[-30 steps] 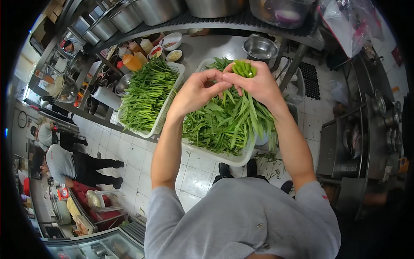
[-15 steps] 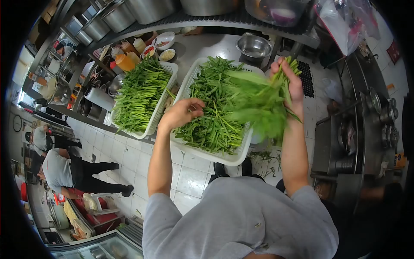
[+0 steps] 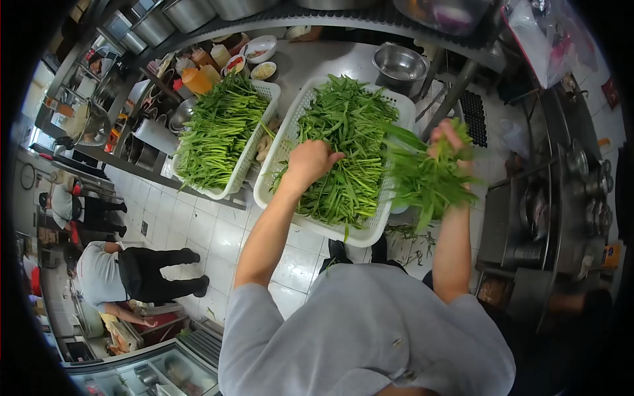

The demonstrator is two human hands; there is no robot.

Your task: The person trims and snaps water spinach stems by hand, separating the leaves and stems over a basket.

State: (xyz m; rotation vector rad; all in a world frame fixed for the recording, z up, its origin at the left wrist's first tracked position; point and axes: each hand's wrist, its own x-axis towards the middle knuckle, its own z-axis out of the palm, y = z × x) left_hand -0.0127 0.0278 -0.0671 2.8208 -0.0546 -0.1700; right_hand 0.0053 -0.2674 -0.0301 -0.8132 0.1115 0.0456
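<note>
A white plastic basket is heaped with water spinach, leaves and stems mixed. My left hand rests on this heap, fingers curled down and thumb pointing right. Its fingertips are hidden, so I cannot make out what they hold. Beyond the basket's right rim, my right hand grips a bunch of water spinach in the air. Its leaves hang down over my forearm, and both bunch and hand are blurred. To the left, a second white basket carries water spinach stems laid side by side.
Behind the baskets are a steel bowl, sauce bottles and small bowls. A shelf of pots overhangs the back. Leaf scraps lie on the tiled floor. Co-workers stand at the left.
My left hand has moved right and up onto the heap, its fingers now curled under. The bunch in my right hand has swung, and the hand is a little lower.
</note>
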